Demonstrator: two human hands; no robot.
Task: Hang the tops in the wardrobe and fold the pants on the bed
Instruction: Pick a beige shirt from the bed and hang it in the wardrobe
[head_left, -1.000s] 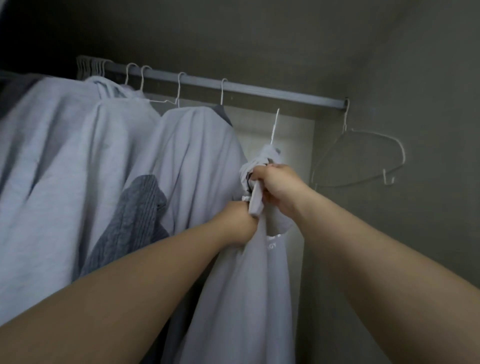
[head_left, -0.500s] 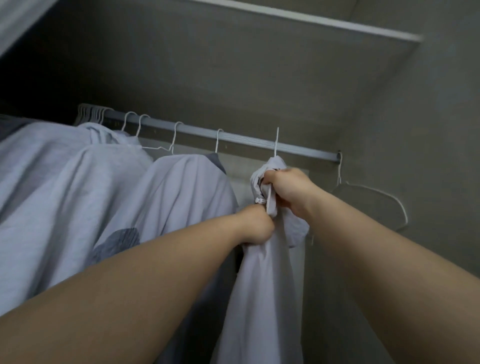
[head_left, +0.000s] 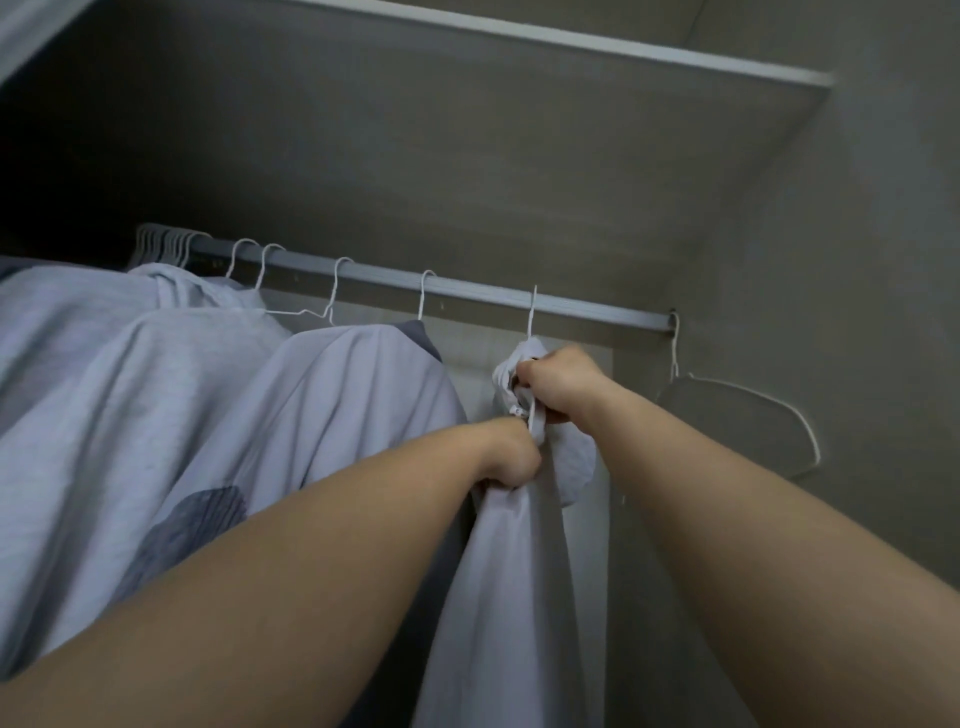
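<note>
A pale grey top (head_left: 514, 571) hangs from a white wire hanger (head_left: 531, 317), whose hook reaches up to the wardrobe rail (head_left: 467, 293). My right hand (head_left: 561, 384) grips the bunched collar of the top just under the hook. Lower and to the left, my left hand (head_left: 506, 452) holds the fabric in a fist. Other light grey tops (head_left: 156, 415) hang on the rail to the left, one with a dark grey knit patch (head_left: 192, 530).
An empty white hanger (head_left: 748, 415) hangs at the rail's right end against the wardrobe side wall (head_left: 857, 364). Several bare hangers (head_left: 166, 247) are bunched at the rail's left. A shelf (head_left: 467, 130) closes the space above.
Both hands have lifted the top on its hanger, and the hook now reaches the rail. The view has tilted up, showing more of the shelf above.
</note>
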